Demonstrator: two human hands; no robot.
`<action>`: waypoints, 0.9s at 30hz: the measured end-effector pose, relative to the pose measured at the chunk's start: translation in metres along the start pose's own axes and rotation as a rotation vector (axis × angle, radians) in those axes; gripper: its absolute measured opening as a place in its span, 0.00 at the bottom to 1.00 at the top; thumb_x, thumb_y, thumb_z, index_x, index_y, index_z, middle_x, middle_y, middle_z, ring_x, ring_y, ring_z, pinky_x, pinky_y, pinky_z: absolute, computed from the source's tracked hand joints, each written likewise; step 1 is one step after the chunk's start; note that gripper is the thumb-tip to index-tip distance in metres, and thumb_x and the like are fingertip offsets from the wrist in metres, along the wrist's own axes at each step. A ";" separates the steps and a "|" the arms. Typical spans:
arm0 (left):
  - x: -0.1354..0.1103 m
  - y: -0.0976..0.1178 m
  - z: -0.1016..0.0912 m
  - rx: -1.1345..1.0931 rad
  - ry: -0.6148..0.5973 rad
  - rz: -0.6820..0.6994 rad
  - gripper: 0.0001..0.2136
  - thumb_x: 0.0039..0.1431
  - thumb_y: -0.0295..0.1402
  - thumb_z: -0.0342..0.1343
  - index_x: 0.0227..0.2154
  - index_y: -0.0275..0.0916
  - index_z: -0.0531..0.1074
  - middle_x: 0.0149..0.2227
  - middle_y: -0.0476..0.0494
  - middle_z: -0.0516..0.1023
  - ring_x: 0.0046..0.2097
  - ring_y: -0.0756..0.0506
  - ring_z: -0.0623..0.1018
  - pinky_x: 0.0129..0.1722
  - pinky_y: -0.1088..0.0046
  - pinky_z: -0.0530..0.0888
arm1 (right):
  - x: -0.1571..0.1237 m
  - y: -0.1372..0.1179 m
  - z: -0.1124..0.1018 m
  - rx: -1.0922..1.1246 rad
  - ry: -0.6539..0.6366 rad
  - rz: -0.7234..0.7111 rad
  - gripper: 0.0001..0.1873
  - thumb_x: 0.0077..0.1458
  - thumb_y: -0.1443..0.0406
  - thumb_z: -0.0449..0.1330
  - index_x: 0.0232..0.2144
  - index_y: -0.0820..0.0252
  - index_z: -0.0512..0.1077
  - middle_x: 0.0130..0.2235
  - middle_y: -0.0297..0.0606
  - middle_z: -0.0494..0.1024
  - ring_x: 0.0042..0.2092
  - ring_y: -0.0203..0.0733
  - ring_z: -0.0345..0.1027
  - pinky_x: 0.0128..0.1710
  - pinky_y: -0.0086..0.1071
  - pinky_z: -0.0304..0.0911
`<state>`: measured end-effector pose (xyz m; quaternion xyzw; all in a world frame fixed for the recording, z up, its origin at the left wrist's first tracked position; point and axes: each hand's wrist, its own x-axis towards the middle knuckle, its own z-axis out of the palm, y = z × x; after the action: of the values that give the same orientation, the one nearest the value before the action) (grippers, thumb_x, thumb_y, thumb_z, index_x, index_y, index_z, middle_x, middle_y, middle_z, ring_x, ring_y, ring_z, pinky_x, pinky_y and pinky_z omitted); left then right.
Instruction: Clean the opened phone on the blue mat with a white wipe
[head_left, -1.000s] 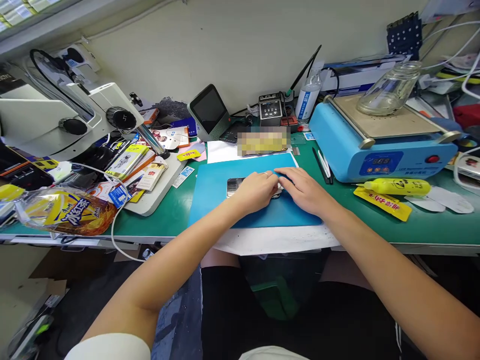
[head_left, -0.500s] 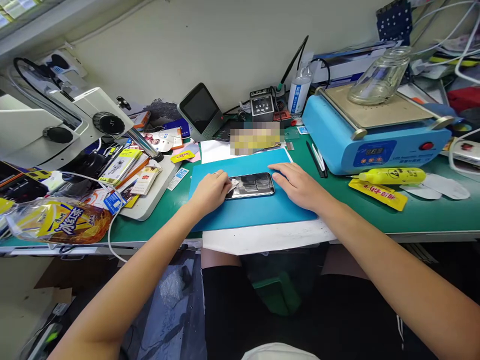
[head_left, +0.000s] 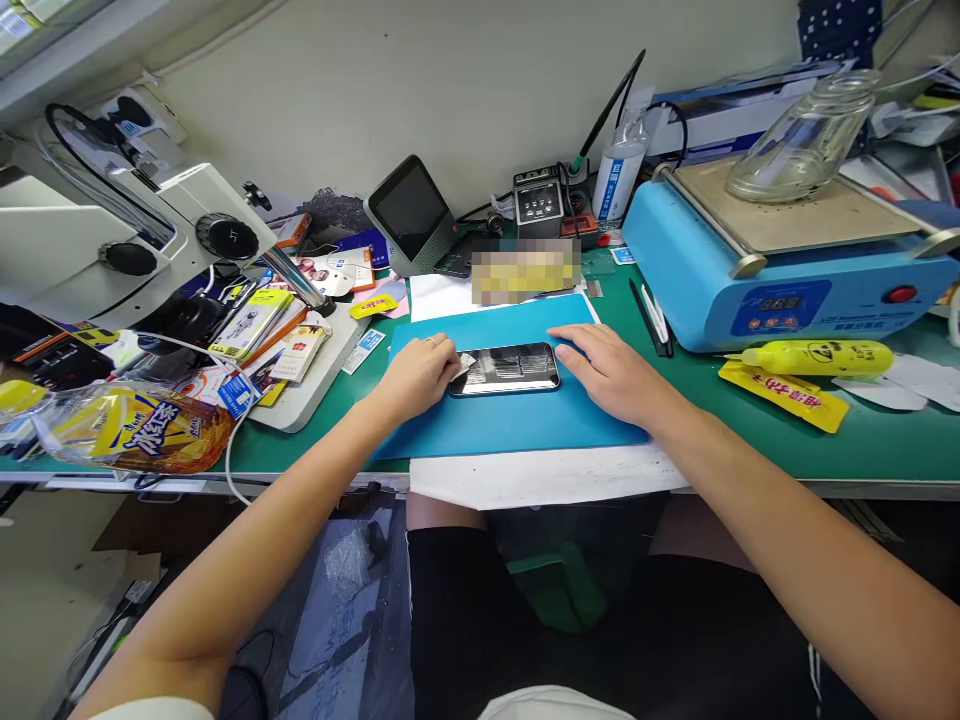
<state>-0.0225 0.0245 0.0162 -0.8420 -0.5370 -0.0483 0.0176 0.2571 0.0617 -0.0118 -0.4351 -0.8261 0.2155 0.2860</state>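
Note:
A dark-faced smartphone (head_left: 517,368) lies flat and crosswise on a blue mat (head_left: 517,428). My left hand (head_left: 424,378) is closed at the phone's left end, its fingers pinching a small crumpled white wipe (head_left: 465,362) that looks like tissue. Beside the phone's right end, my right hand (head_left: 604,368) rests on the mat with its fingers stretched out and the thumb near the phone's corner; it holds nothing. Beneath the mat, a white sheet (head_left: 525,485) sticks out over the table's front edge.
To the right stands a blue heating machine (head_left: 784,295) with a glass jar (head_left: 806,140) on top. A yellow squeeze bottle (head_left: 817,357) and black tweezers (head_left: 649,318) lie nearby. On the left are a microscope (head_left: 202,225) and a tea bottle (head_left: 142,428); a small monitor (head_left: 412,220) stands behind.
The view has shifted slightly, so the bench scene sits a little differently in the frame. Both hands keep nearly the same places at the phone's two ends.

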 end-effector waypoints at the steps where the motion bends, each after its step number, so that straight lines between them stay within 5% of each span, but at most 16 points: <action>1: -0.002 -0.001 0.000 -0.001 0.003 0.009 0.06 0.68 0.27 0.50 0.34 0.41 0.68 0.38 0.42 0.76 0.41 0.40 0.76 0.39 0.65 0.67 | 0.000 0.000 0.000 0.000 -0.003 -0.003 0.26 0.67 0.52 0.45 0.56 0.57 0.71 0.57 0.46 0.75 0.61 0.57 0.63 0.62 0.54 0.57; 14: -0.002 0.004 -0.003 0.015 -0.031 0.117 0.08 0.70 0.27 0.47 0.33 0.40 0.67 0.37 0.41 0.76 0.39 0.40 0.77 0.38 0.65 0.68 | 0.000 0.000 0.001 0.008 -0.018 -0.008 0.29 0.66 0.49 0.45 0.56 0.58 0.71 0.57 0.47 0.75 0.62 0.58 0.62 0.62 0.55 0.58; 27: -0.002 -0.004 -0.003 0.023 -0.006 0.067 0.06 0.69 0.27 0.49 0.34 0.40 0.67 0.38 0.41 0.76 0.41 0.39 0.77 0.37 0.64 0.68 | 0.000 0.001 0.001 0.003 -0.020 -0.018 0.30 0.66 0.48 0.45 0.56 0.60 0.71 0.56 0.48 0.75 0.61 0.58 0.63 0.61 0.54 0.59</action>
<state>-0.0275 0.0244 0.0184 -0.8595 -0.5089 -0.0389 0.0273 0.2569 0.0618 -0.0136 -0.4248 -0.8326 0.2184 0.2802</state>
